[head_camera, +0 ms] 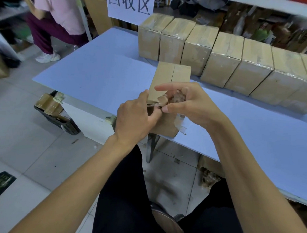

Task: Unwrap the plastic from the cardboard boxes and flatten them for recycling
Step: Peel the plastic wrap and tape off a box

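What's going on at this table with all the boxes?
A seated person is stripping clear plastic off a cardboard box at the near edge of a white table. The left hand pinches the wrap at the box's near end, while the right hand holds a wad of peeled plastic. The box is still whole, not flattened. A row of wrapped boxes waits behind it.
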